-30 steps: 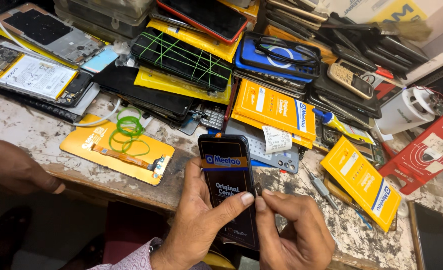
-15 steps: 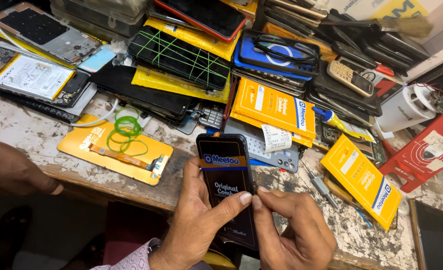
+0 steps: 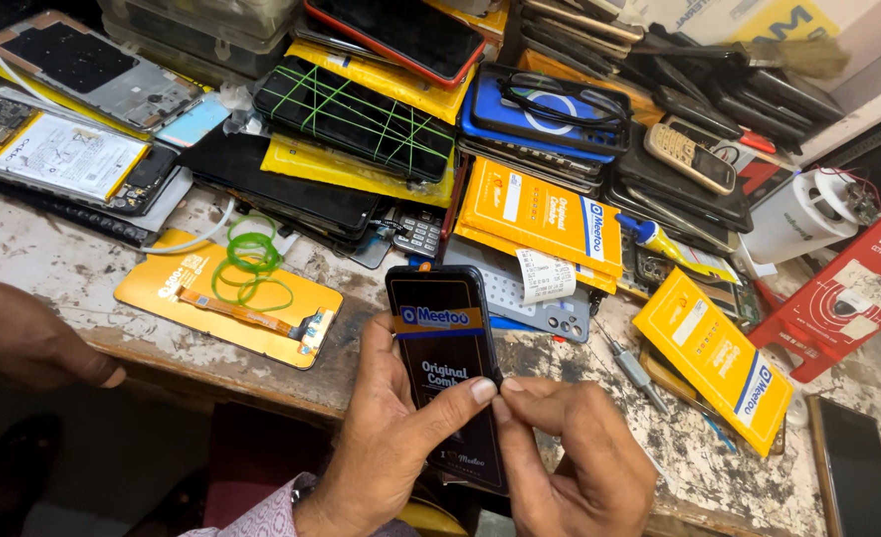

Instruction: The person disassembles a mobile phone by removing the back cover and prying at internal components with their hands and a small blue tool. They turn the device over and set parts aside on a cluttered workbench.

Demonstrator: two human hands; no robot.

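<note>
My left hand (image 3: 381, 447) cradles a black phone screen panel (image 3: 445, 373) with a printed protective film, thumb lying across its face near the right edge. At that same edge my right hand (image 3: 575, 457) pinches with thumb and forefinger, its fingertips meeting my left thumb. The panel is held upright over the near edge of the worn workbench (image 3: 52, 268). Whether my right fingers hold the film's edge or a tab is too small to tell.
A yellow display panel with green rubber bands (image 3: 229, 298) lies left of my hands. Stacked phones and yellow packets (image 3: 540, 214) crowd the back. A small screwdriver (image 3: 631, 368) and yellow packet (image 3: 714, 358) lie to the right. Another person's hand (image 3: 22, 333) rests at the left edge.
My hands and the screen panel have stayed almost still. The other person's hand at the left has shifted slightly.
</note>
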